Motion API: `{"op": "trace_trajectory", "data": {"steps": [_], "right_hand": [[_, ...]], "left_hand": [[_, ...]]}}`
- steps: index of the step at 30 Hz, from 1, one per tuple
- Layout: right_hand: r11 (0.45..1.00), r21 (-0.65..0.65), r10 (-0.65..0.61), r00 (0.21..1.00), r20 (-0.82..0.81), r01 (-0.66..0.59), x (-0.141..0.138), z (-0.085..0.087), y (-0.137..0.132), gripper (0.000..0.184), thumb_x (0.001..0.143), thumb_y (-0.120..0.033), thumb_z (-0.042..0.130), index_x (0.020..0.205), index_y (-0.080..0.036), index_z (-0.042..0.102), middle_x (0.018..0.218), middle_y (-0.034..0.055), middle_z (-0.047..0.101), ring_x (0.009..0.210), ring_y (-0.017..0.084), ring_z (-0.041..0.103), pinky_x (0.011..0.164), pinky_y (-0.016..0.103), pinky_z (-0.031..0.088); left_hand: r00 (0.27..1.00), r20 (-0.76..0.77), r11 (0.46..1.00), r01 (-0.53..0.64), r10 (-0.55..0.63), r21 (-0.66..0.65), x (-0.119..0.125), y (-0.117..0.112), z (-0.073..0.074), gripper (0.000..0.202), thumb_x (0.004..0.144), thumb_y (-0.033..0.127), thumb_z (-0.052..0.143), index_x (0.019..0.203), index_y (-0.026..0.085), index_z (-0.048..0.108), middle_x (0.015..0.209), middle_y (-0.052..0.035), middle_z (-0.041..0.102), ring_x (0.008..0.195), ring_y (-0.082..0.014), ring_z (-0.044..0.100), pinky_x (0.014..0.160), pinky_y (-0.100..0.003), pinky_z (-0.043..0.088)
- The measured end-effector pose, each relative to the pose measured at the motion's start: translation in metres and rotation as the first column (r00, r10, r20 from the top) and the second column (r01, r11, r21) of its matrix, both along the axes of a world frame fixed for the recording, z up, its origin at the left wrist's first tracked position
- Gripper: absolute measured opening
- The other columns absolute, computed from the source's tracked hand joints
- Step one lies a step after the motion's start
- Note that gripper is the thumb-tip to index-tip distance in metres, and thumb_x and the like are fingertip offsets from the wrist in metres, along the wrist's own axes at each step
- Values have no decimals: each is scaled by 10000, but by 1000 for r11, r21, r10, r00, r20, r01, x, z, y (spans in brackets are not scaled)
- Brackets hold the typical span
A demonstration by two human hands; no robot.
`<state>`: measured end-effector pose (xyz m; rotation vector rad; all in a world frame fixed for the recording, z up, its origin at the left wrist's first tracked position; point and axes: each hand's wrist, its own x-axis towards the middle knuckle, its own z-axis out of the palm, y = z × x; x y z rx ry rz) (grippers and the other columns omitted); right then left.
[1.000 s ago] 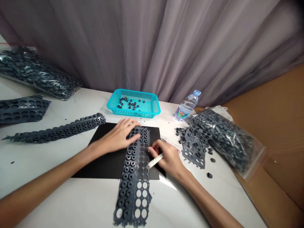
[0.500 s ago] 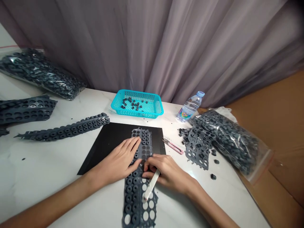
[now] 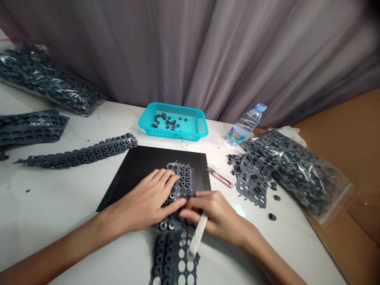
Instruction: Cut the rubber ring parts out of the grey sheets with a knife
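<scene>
- Under both my hands: dark ringed sheet (image 3: 175,237), far end on black mat (image 3: 142,166), near end past its edge on desk (image 3: 124,257).
- My left hand (image 3: 152,194): laid flat across the sheet's left columns, fingers extended, unclenched.
- My right hand (image 3: 215,213): curled round white stick (image 3: 197,238), fingertips at the sheet's right columns, just beside left thumb.

Beyond the left hand (image 3: 151,198) and right hand (image 3: 213,213), a low lane crosses the flat black mat (image 3: 151,158) toward twelve o'clock, stopped by the turquoise perforated plastic basket (image 3: 178,136). At one, a gap opens before the clear blue-capped plastic bottle (image 3: 242,127). Near three, a bulging clear plastic bag (image 3: 299,174) blocks; at ten, a long dark-grey ringed strip (image 3: 89,154).
</scene>
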<state>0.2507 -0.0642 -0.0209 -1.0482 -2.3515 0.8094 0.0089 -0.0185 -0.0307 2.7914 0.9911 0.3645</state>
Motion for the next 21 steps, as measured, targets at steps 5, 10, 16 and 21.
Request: {"op": "trace_trajectory", "data": {"steps": [5, 10, 16, 21], "right_hand": [[908, -6, -396, 855, -336, 418, 21, -3, 13, 609, 1169, -523, 238, 918, -221, 703, 880, 68, 683, 894, 226, 632, 843, 364, 485], [816, -390, -574, 682, -453, 427, 24, -11, 20, 783, 1103, -709, 116, 952, -211, 701, 711, 30, 667, 589, 179, 625, 605, 315, 503], [733, -546, -645, 669, -370, 405, 10, -14, 20, 498, 982, -690, 644, 885, -201, 653, 632, 13, 707, 556, 195, 723, 596, 302, 599], [763, -525, -584, 750, -310, 377, 5, -14, 19, 248, 943, -428, 780, 944, -190, 708, 835, 50, 799, 832, 230, 821, 697, 274, 604]], "left_hand": [[981, 188, 986, 68, -39, -150, 13, 34, 8, 328, 1081, 463, 591, 1298, 219, 616, 1265, -67, 670, 1218, -272, 605, 1098, -466, 476], [946, 258, 931, 262, -196, -254, 20, 50, -11, 209, 1070, 347, 626, 1259, 267, 664, 1246, -39, 641, 1227, -242, 610, 1131, -430, 460], [957, 261, 935, 202, -125, -291, 11, 44, -17, 277, 1074, 373, 608, 1334, 283, 630, 1257, -53, 606, 1189, -247, 631, 1068, -427, 514], [964, 246, 939, 175, -102, -295, 9, 40, -17, 279, 1069, 359, 605, 1337, 284, 623, 1263, -54, 588, 1170, -250, 640, 1067, -439, 524]]}}
